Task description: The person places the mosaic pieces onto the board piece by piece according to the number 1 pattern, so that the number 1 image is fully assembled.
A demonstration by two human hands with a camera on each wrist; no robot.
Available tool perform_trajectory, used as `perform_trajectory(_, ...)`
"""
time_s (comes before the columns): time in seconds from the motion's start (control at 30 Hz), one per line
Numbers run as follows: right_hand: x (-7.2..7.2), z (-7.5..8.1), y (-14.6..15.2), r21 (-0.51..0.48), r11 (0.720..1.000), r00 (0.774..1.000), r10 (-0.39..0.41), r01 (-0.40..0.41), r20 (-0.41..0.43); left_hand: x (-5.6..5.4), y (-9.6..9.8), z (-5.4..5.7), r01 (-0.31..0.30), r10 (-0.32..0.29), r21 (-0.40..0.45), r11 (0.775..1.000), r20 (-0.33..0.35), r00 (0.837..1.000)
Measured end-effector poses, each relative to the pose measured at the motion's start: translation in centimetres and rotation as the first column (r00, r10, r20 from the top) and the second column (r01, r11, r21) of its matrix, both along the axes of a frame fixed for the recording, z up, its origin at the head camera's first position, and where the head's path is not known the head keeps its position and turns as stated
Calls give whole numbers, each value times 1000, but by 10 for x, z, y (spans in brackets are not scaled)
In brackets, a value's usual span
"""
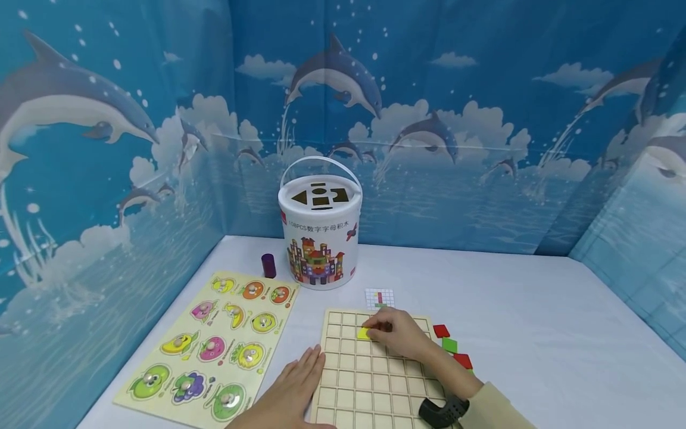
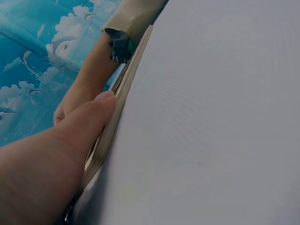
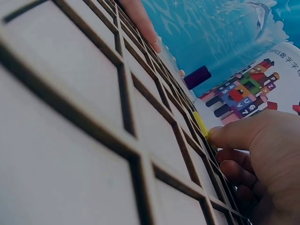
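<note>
Dolphin-print curtain (image 1: 455,190) around a white worktop (image 1: 563,333), up against its far edge. Yellow tile (image 1: 362,333) sits at the fingertips of the right hand (image 1: 396,335), left of centre on the wooden grid board (image 1: 363,364), about one row in from that board's far edge. Can't tell if it's fully seated in its cell. Thumb and forefinger nearly closed, pinching the tile with only its thickness between them; other fingers curl in under the palm, per the right wrist view.

Left hand (image 1: 292,387) is flat, fingers straight and close together, fingertips at the board's left edge. Thumb sticks out and touches the board's rim in the left wrist view. Not gripping anything.

Loose tiles just beside the board's right edge, toward its far corner: red tile (image 1: 442,330), green tile (image 1: 449,345), second red one, plus a green sliver mostly hidden by the right forearm. Black wristband (image 1: 443,412) on that arm, over the board's near right corner. Pattern card (image 1: 379,296) lies just past the board's far edge.

White bucket (image 1: 321,238) near the worktop's far edge, purple cylinder (image 1: 268,266) just beside it on the left. Fruit puzzle (image 1: 225,368) lies along the worktop's left edge.
</note>
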State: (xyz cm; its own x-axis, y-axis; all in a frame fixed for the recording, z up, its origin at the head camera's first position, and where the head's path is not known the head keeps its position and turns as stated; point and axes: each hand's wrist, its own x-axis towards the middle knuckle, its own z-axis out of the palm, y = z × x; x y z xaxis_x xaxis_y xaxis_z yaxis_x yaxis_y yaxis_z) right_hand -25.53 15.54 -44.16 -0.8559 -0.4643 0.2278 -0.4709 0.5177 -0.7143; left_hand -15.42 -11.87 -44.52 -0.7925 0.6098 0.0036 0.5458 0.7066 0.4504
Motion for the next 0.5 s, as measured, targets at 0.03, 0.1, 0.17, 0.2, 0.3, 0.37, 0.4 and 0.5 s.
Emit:
perform_trajectory(0.03,0,0,0,0,1000,1000,-2,2,-4,0,0,0,-2,2,0,1000,5,1000)
perform_trajectory(0.1,0,1,-1,2,1000,1000,-10,10,-7,0,0,0,-7,7,0,1000,20,1000)
perform_trajectory(0.17,0,2,-1,9,1000,1000,-21,21,-3,-1,0,0,-8,8,4,1000,27,1000)
perform_trajectory(0.2,0,2,-1,13,1000,1000,-27,27,7,-1,0,0,-6,6,6,1000,25,1000)
perform_trajectory(0.3,1,4,1,26,999,999,-40,39,32,-1,1,-3,4,-4,10,1000,9,1000)
perform_trajectory(0.37,1,5,2,27,999,998,-37,36,48,-1,1,-4,6,-6,9,1000,0,1000)
perform_trajectory(0.4,1,6,2,27,999,998,-33,32,57,-1,1,-5,6,-6,7,1000,-6,1000)
perform_trajectory(0.5,2,9,4,20,1000,997,-15,13,82,0,0,-6,7,-7,6,1000,-16,1000)
